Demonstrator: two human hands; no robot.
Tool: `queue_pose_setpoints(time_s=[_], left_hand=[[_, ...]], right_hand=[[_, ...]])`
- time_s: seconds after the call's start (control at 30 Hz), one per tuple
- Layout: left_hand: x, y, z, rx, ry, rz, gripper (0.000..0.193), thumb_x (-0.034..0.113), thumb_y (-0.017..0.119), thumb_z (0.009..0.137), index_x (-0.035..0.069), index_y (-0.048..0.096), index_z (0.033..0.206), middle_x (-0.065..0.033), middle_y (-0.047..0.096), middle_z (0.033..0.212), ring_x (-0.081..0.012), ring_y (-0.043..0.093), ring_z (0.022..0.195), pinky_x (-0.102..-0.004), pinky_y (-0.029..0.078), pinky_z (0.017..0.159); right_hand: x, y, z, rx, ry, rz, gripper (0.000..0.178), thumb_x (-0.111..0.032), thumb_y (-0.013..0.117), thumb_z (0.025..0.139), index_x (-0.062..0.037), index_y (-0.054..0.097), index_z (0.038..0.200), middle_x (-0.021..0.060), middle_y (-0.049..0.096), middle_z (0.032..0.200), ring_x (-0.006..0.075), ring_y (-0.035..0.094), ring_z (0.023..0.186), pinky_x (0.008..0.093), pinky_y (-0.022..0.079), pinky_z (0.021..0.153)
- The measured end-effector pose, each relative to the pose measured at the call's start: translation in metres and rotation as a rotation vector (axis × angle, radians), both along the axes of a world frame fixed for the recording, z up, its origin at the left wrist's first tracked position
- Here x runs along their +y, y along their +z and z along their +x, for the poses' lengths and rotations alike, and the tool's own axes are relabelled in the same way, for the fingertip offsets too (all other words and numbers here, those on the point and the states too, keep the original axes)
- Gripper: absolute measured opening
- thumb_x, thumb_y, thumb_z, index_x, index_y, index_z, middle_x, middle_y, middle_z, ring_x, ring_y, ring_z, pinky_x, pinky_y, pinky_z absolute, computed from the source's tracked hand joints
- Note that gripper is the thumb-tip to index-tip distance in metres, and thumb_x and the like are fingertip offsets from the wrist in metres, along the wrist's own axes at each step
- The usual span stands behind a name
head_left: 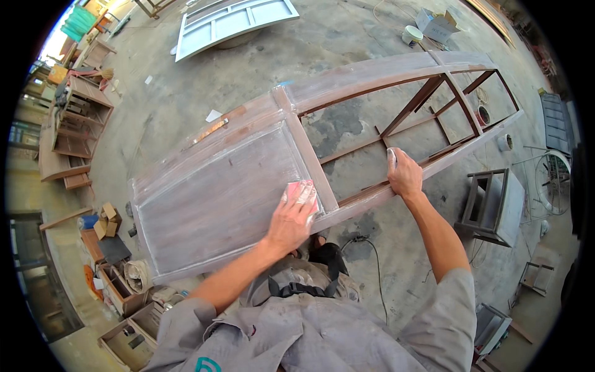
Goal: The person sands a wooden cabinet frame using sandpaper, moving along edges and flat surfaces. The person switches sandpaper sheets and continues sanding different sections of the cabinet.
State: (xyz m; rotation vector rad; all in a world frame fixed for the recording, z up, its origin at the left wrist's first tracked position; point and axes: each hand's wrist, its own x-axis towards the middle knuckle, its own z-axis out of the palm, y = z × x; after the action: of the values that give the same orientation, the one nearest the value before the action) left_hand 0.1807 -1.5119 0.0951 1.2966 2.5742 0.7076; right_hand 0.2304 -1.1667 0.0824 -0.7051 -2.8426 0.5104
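A long brown wooden frame [305,155], smeared with whitish dust, lies raised in front of me. Its left part is a filled panel [217,192]; its right part has open bays. Under the fingers of my left hand [291,217] is a pink piece of sandpaper [313,201], pressed flat at the panel's near right corner. White dust coats those fingers. Farther right, my right hand [406,175] is closed round the near rail [365,199] of the frame. Its fingertips, partly hidden, look whitened too.
A pale blue panelled piece [248,15] lies beyond the frame. Dark wooden cabinets [77,118] and open drawers [127,341] line the left. A small grey cabinet [493,208] stands at right, and a cable [379,273] runs over the concrete floor near my feet.
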Motion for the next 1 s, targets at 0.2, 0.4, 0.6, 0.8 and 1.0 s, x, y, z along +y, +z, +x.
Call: queue_pose_setpoints(time_s=[0.2,0.4,0.6,0.8,1.0], left_hand=[[-0.097,0.015,0.0,0.094,0.119,-0.039,0.046,0.008,0.065,0.09,-0.004,0.061,0.134,-0.0222,0.052,0.152,-0.038,0.045,0.145,-0.0546,0.036,0.12],[-0.02,0.0,-0.023,0.143,-0.015,0.063,0.048,0.01,0.065,0.091,-0.005,0.059,0.136,-0.022,0.053,0.151,-0.0384,0.046,0.145,-0.053,0.036,0.12],[-0.069,-0.023,-0.026,0.259,0.037,-0.008,0.045,0.013,0.067,0.09,-0.003,0.063,0.133,-0.0228,0.057,0.146,-0.0367,0.046,0.144,-0.0538,0.036,0.12],[-0.048,-0.004,-0.036,0.141,0.071,0.039,0.046,0.011,0.068,0.09,-0.003,0.062,0.133,-0.0232,0.056,0.147,-0.0381,0.045,0.145,-0.0547,0.034,0.121],[-0.038,-0.013,-0.038,0.17,0.163,0.022,0.049,0.009,0.069,0.089,-0.003,0.061,0.136,-0.023,0.054,0.15,-0.0386,0.044,0.146,-0.0541,0.033,0.122]], right_hand=[[0.0,0.001,0.005,0.005,-0.026,0.0,0.025,-0.03,0.054,0.103,-0.0105,0.065,0.114,0.0144,0.072,0.107,0.0413,0.069,0.095,0.0522,0.054,0.079],[0.004,0.0,-0.003,-0.019,0.008,0.002,0.025,-0.03,0.054,0.103,-0.0108,0.065,0.115,0.0142,0.073,0.11,0.0406,0.069,0.096,0.0507,0.055,0.08],[0.004,-0.005,0.001,0.013,0.001,0.022,0.026,-0.031,0.054,0.103,-0.0113,0.065,0.117,0.0133,0.073,0.111,0.0404,0.069,0.099,0.0509,0.054,0.082],[0.0,0.005,0.0,-0.055,-0.027,0.006,0.026,-0.03,0.055,0.103,-0.0112,0.065,0.116,0.0134,0.073,0.11,0.0405,0.069,0.098,0.0505,0.054,0.082],[-0.002,0.005,-0.004,-0.054,-0.015,-0.001,0.026,-0.03,0.055,0.102,-0.0112,0.066,0.115,0.0135,0.073,0.111,0.0405,0.069,0.098,0.0512,0.054,0.082]])
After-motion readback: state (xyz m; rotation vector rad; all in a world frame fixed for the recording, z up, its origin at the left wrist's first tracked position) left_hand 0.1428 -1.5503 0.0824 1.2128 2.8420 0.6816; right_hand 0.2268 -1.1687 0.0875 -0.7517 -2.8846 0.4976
